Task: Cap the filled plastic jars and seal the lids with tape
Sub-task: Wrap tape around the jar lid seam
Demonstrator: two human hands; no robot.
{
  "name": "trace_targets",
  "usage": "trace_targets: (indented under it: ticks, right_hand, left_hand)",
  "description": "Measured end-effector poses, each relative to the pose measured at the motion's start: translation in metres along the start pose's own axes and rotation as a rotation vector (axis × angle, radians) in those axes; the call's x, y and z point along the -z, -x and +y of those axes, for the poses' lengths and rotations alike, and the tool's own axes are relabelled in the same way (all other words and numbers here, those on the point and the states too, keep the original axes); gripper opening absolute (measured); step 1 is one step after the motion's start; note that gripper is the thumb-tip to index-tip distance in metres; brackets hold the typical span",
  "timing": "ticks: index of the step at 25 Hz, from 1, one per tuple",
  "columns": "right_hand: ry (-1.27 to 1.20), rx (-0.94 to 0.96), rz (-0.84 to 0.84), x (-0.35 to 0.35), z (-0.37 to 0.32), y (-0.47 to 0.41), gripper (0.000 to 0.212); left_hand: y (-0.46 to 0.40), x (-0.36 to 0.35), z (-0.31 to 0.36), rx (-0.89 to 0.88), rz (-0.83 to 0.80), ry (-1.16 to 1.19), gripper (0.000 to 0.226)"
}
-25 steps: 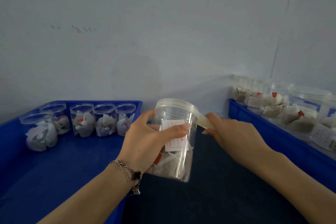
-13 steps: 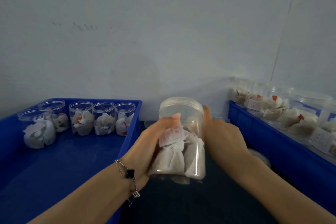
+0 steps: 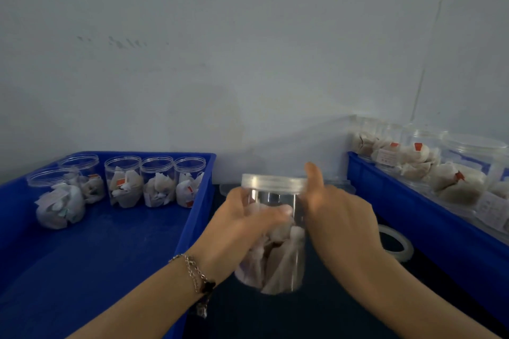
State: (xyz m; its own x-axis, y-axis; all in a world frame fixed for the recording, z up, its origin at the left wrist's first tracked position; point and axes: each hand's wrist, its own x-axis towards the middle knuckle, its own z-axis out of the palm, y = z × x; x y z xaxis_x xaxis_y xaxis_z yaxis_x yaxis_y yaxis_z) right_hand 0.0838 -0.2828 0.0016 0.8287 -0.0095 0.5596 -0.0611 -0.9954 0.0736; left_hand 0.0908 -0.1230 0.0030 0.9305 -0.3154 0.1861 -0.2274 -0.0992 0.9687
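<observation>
A clear plastic jar (image 3: 275, 256) filled with white pouches stands upright between my hands over the dark table, its ridged clear lid (image 3: 274, 182) on top. My left hand (image 3: 242, 228) grips the jar's body from the left, thumb across the front. My right hand (image 3: 338, 212) wraps the jar's right side, thumb raised against the lid's rim. A roll of clear tape (image 3: 396, 245) lies on the table just right of my right wrist. No tape strip shows clearly on the jar.
A blue bin (image 3: 110, 256) on the left holds several open filled jars (image 3: 157, 181) along its far wall. A second blue bin (image 3: 440, 228) on the right carries capped filled jars (image 3: 454, 173). A grey wall stands close behind.
A second ago my right hand pulled a tape strip away from the lid. It has since closed in against the jar's side, and the jar has turned upright and blurred with motion.
</observation>
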Motion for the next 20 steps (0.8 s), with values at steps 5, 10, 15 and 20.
trace_targets:
  ticks: [5,10,15,20]
  right_hand:
    - [-0.363,0.102,-0.114,-0.003,-0.004,0.014,0.061]
    - [-1.419,-0.094,-0.486,0.017,0.012,0.021,0.091]
    - [-1.337,-0.039,-0.503,0.028,0.034,0.034,0.076]
    - [-1.016,0.081,-0.273,0.046,0.067,0.024,0.064]
  left_hand:
    - [0.001,-0.004,-0.004,-0.075,0.110,-0.306,0.099]
    - [0.003,0.002,0.006,0.009,0.202,-0.191,0.076]
    - [0.005,0.002,0.012,0.109,0.186,-0.118,0.086]
    - [0.016,0.001,0.027,0.079,0.121,-0.080,0.074]
